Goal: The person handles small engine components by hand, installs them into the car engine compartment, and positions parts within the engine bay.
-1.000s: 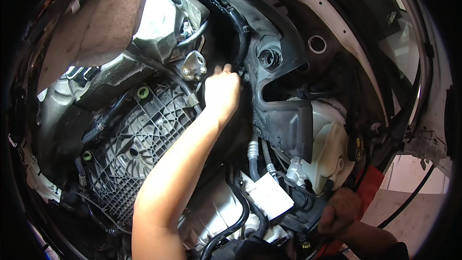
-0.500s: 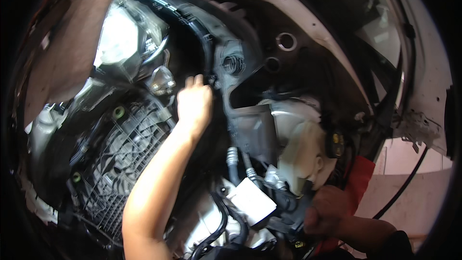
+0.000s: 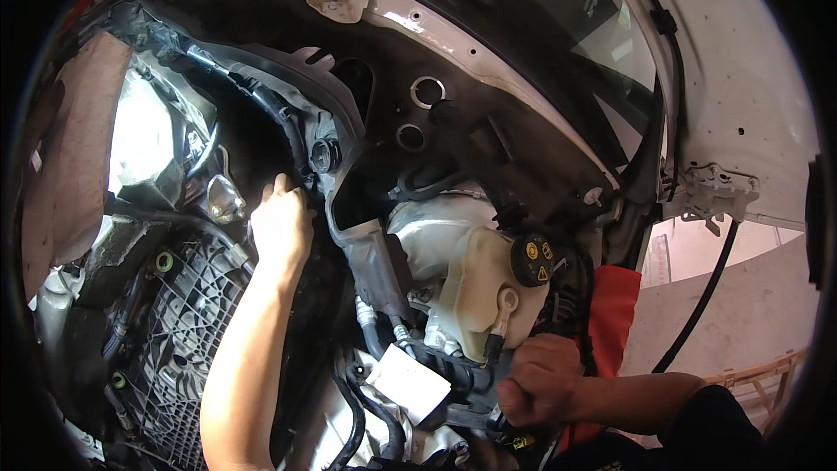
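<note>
Brown, scuffed panel [image 3: 74, 157] fills the far left of my view, with a bright silvery shield [image 3: 144, 135] showing beside it. Below these I see a ribbed black plastic cover [image 3: 187, 323], its moulded grid broken by green-ringed holes. Just right of the shield sits a small metal bracket [image 3: 225, 199], and close beside it is my left hand [image 3: 283, 225] — arm stretched up from the lower edge, fingers reaching into the dark gap next to a black hose [image 3: 277, 107]. The fingertips run into shadow, so I cannot tell whether that grip is open or holding something.

Further right, a white rectangular piece [image 3: 408, 384] lies tilted over black hoses and pipes. Above it and to the right stands the cream plastic reservoir [image 3: 475, 296], with a round black cap [image 3: 533, 260] on top. My right hand [image 3: 542, 379] is just below the reservoir, its fingers curled inward — I cannot tell whether that grip is closed around anything. Beyond it, a red strip [image 3: 614, 314] runs downward, and a black cable [image 3: 699, 310] slants across the pale background at far right.
</note>
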Available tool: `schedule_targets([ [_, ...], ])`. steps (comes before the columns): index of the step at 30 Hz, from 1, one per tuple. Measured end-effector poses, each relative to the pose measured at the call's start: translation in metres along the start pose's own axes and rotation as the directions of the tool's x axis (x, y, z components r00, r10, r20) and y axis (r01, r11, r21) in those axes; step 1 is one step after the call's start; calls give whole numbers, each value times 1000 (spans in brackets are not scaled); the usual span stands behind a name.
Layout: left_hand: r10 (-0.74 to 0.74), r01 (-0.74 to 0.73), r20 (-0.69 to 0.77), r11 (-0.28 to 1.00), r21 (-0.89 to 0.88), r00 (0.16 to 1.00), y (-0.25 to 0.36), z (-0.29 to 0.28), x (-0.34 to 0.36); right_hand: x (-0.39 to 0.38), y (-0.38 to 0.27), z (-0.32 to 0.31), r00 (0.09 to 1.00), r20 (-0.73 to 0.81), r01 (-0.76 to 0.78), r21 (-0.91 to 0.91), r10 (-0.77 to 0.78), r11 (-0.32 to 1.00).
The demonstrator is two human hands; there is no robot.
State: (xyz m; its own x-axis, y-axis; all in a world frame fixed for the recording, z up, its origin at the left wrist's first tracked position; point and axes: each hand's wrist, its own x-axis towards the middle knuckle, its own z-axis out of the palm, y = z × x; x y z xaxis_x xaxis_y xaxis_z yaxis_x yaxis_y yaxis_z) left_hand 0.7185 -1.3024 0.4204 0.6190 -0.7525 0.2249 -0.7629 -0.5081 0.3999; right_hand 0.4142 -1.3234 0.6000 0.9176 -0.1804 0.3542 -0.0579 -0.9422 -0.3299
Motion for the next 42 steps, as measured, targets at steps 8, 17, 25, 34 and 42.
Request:
schedule_targets([
  [8,101,-98,-30,992,81,994,-5,3,-1,0,1,0,1000,11,7,-4,-7,1000],
  [17,79,-76,-59,995,59,995,-5,5,-5,1,-2,2,1000,3,21,-3,-21,1000],
  [25,170,-169,-140,985,13,976,7,3,7,1,0,-8,995,81,-49,-46,53,998],
  [34,287,-267,-209,956,119,935,-56,58,-6,-2,-5,-4,996,-32,-79,1,78,997],
  [42,428,-384,-147,887,255,892,-68,66,4,-8,-7,3,987,-133,-94,-16,91,995],
])
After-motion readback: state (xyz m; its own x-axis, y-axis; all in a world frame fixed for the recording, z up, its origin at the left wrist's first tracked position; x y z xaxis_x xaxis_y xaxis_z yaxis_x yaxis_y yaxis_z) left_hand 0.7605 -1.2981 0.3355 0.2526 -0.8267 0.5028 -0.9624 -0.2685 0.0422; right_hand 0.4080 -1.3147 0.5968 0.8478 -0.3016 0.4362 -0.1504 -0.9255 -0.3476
